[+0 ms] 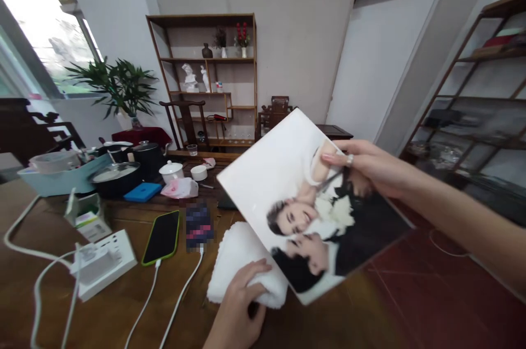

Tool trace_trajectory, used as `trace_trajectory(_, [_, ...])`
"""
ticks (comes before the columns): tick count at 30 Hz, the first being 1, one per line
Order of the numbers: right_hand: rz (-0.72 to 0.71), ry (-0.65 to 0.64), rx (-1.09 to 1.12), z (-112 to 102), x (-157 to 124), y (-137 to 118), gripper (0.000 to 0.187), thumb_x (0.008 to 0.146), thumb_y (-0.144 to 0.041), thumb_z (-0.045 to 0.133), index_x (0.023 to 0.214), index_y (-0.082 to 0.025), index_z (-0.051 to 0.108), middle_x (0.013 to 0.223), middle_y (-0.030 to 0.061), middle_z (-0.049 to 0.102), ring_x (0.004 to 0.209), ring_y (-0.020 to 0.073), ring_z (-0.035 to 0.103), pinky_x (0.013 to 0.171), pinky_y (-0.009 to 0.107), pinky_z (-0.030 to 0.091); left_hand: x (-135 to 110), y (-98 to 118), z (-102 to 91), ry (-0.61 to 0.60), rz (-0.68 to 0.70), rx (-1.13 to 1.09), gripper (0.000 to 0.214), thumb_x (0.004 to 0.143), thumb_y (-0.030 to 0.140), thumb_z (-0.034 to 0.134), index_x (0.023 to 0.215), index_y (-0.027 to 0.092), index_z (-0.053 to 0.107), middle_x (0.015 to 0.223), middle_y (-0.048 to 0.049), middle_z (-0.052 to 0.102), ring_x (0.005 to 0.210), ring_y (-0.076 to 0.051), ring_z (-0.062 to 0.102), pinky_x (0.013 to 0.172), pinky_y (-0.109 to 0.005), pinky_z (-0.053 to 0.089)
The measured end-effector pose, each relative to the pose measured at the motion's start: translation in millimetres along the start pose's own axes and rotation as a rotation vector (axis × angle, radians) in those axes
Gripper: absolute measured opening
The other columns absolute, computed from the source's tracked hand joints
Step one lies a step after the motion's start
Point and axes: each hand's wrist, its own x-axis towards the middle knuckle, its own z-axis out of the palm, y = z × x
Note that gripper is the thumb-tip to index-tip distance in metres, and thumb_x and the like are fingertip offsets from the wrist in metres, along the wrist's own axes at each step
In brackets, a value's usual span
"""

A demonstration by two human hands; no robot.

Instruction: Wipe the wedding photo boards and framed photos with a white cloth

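A photo panel (267,168) with a printed picture of a couple is held up at a tilt over the table's right part. My right hand (365,165) grips it by its upper right edge, thumb on the front and the other fingers mostly behind. Below it, a folded white towel (232,256) lies on the wooden table. My left hand (242,302) is closed on the towel's near edge, with the fingers bent over the cloth. The panel hides part of the towel's right side.
Left of the towel lie two charging phones, one a green-cased phone (162,236), their white cables running to a power strip (104,264). Behind stand a lidded pan (115,173), a white pot (171,171) and a blue box (143,192). Red floor (427,278) shows at right.
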Motion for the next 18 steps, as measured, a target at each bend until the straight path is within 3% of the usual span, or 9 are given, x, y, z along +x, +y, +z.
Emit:
trace_trajectory(3, [0.113,-0.092,0.048,13.2,30.5,31.7,0.004,0.080,-0.014,0.063,0.083,-0.013,0.065,0.070,0.0066,0.069,0.054,0.0166,0.064,0.044,0.024,0.053,0.3,0.5,-2.3,0.117,-0.241,-0.360,0.020,0.069,0.023,0.070,0.089,0.023,0.069,0.121,-0.0121,0.063,0.113,-0.032,0.058,0.095,-0.049,0.047])
trace_trajectory(5, [0.131,-0.069,0.121,23.2,46.6,50.8,0.008,0.084,-0.015,0.056,0.081,-0.013,0.064,0.069,0.0063,0.069,0.056,0.0171,0.065,0.050,0.027,0.056,8.4,0.1,-9.3,0.246,-0.376,-0.703,0.039,0.066,0.034,0.076,0.102,0.023,0.065,0.118,-0.0116,0.065,0.111,-0.032,0.060,0.095,-0.048,0.047])
trace_trajectory(8, [0.167,-0.118,0.117,37.0,63.9,78.3,0.018,0.088,-0.024,0.051,0.081,-0.013,0.064,0.065,0.0081,0.069,0.055,0.0207,0.065,0.052,0.033,0.057,32.9,-0.7,-26.3,0.354,-0.425,-1.081,0.062,0.062,0.040,0.080,0.118,0.024,0.058,0.126,-0.0109,0.060,0.116,-0.030,0.057,0.097,-0.046,0.047])
trace_trajectory(10, [0.183,-0.165,0.090,45.7,71.9,97.0,0.023,0.089,-0.030,0.049,0.081,-0.013,0.064,0.062,0.0093,0.068,0.055,0.0227,0.065,0.054,0.037,0.058,54.0,-1.3,-38.0,0.328,-0.430,-1.179,0.066,0.057,0.037,0.083,0.117,0.023,0.059,0.125,-0.0103,0.062,0.115,-0.030,0.057,0.099,-0.047,0.045])
trace_trajectory(13, [0.166,-0.226,0.016,56.6,82.2,123.4,0.026,0.088,-0.034,0.049,0.080,-0.014,0.064,0.062,0.0091,0.068,0.057,0.0228,0.066,0.059,0.038,0.058,84.3,-3.5,-51.6,0.326,-0.536,-1.246,0.045,0.060,0.026,0.079,0.103,0.019,0.068,0.106,-0.0076,0.072,0.111,-0.029,0.061,0.102,-0.045,0.043])
trace_trajectory(16, [0.128,-0.285,-0.109,57.8,94.0,139.8,0.029,0.087,-0.040,0.052,0.081,-0.014,0.065,0.062,0.0087,0.068,0.057,0.0220,0.066,0.062,0.038,0.057,106.1,-9.8,-61.6,0.408,-0.611,-1.308,0.018,0.061,0.015,0.072,0.079,0.014,0.072,0.089,-0.0087,0.075,0.101,-0.029,0.066,0.097,-0.042,0.048])
trace_trajectory(18, [0.089,-0.310,-0.219,50.4,102.0,140.8,0.031,0.086,-0.042,0.052,0.083,-0.014,0.065,0.068,0.0099,0.070,0.064,0.0229,0.067,0.066,0.040,0.057,115.6,-17.4,-67.8,0.457,-0.602,-1.316,0.016,0.062,0.011,0.067,0.076,0.012,0.072,0.088,-0.0084,0.075,0.097,-0.027,0.067,0.094,-0.038,0.050])
